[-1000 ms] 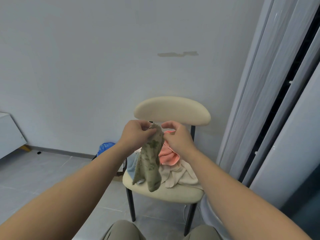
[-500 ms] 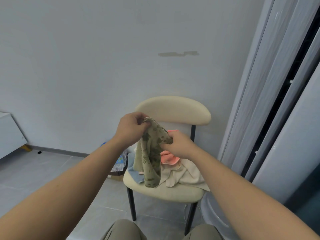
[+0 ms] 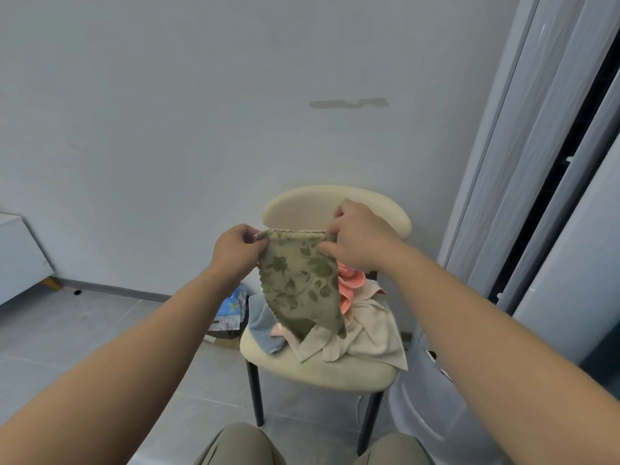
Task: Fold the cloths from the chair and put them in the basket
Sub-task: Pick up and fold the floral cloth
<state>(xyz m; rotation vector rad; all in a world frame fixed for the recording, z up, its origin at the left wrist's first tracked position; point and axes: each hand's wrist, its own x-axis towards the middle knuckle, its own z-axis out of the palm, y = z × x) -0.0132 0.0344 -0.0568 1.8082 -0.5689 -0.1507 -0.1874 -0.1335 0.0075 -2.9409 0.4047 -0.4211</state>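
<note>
Above chair (image 3: pixel 322 374), fingers (image 3: pixel 251 235) pinch floral cloth (image 3: pixel 300 283) top corners.

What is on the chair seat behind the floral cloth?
A pink cloth, a beige cloth and a blue cloth lie heaped there. The floral cloth hides the heap's middle.

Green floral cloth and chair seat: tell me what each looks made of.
Green floral cloth: probably woven fabric, matte, with a leaf pattern and a pinked zigzag edge; it hangs limp. Chair seat: likely cream upholstery, soft matte, faintly napped; padding looks rounded.
</note>
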